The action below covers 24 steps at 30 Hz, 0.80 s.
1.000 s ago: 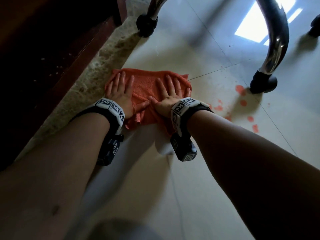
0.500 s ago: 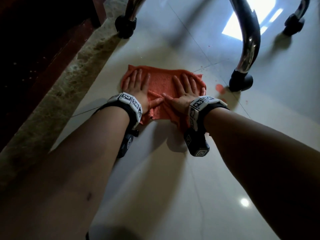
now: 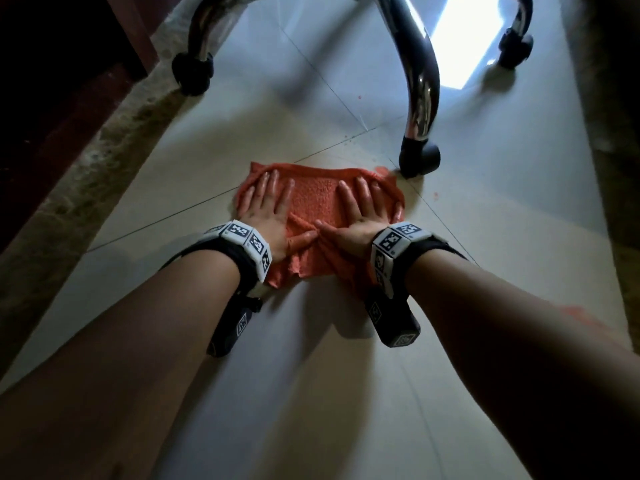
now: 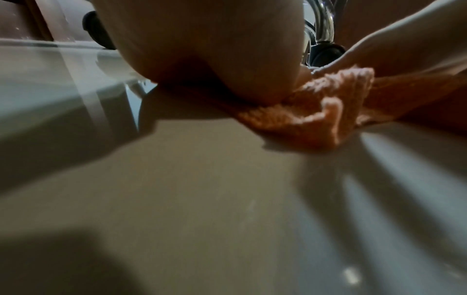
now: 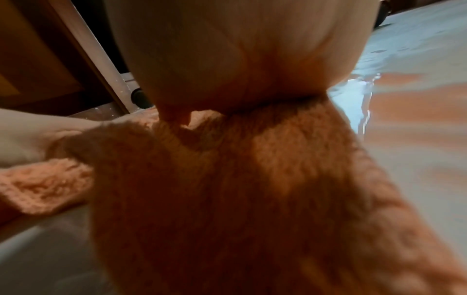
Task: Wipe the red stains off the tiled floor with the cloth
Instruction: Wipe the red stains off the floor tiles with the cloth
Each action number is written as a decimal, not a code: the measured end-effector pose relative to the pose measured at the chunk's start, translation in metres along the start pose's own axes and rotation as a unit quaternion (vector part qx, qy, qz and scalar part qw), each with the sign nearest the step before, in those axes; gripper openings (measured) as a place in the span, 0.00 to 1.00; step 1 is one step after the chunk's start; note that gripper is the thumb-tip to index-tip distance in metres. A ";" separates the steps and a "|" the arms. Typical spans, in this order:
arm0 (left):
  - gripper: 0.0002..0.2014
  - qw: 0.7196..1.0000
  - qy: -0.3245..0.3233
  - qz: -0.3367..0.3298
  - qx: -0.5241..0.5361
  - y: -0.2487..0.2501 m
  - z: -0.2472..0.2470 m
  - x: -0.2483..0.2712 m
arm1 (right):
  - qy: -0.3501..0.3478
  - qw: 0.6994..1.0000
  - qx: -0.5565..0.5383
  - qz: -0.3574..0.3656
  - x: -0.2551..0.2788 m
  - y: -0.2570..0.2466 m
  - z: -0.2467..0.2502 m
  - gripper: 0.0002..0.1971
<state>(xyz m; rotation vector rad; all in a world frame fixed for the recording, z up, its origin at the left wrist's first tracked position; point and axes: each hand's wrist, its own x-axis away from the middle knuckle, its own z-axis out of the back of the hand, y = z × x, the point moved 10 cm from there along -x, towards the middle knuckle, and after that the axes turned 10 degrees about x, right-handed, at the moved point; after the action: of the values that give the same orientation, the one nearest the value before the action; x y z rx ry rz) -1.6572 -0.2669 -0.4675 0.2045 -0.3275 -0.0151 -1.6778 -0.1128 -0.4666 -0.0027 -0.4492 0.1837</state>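
Observation:
An orange-red cloth (image 3: pixel 313 202) lies spread on the pale tiled floor (image 3: pixel 311 375). My left hand (image 3: pixel 266 209) presses flat on its left half with straight, spread fingers. My right hand (image 3: pixel 360 213) presses flat on its right half the same way, thumbs nearly meeting. A small red stain (image 3: pixel 381 169) peeks out at the cloth's far right corner, and a red speck (image 3: pixel 435 195) lies to the right. In the left wrist view the cloth (image 4: pixel 316 119) bunches under my palm. In the right wrist view the cloth (image 5: pixel 252 189) fills the frame beneath my palm; a reddish wet film (image 5: pixel 409 111) shows right.
A chrome chair leg (image 3: pixel 420 81) ends in a black castor (image 3: pixel 419 157) just beyond the cloth's right corner. Another castor (image 3: pixel 192 72) stands at the far left, a third (image 3: pixel 516 46) at the far right. Dark wooden furniture (image 3: pixel 52 98) and a marble strip (image 3: pixel 104 161) border the left.
Both hands have slid the cloth to the right over the red stains, up to the black castor. Most stains seen before are now hidden under it.

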 end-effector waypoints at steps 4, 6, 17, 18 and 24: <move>0.47 1.000 0.016 0.008 0.006 0.003 0.011 -0.026 | 0.032 0.999 -0.002 0.002 -0.024 0.003 0.016 0.42; 0.46 1.000 0.024 0.009 0.009 0.006 0.018 -0.044 | 0.061 0.997 -0.036 0.009 -0.040 0.003 0.026 0.40; 0.38 0.995 0.090 0.015 0.036 0.013 0.049 -0.122 | 0.031 0.999 -0.025 -0.033 -0.122 0.017 0.063 0.37; 0.38 0.995 0.095 0.014 0.037 0.014 0.051 -0.126 | 0.032 0.998 -0.031 -0.035 -0.126 0.017 0.066 0.37; 0.43 0.997 0.072 -0.010 0.026 0.014 0.054 -0.150 | 0.035 0.997 -0.067 -0.034 -0.147 0.017 0.081 0.39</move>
<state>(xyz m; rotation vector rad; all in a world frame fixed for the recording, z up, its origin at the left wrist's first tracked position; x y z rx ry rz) -1.8167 -0.2568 -0.4619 0.2596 -0.1814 -0.0119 -1.8461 -0.1254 -0.4575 -0.1252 -0.3897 0.0853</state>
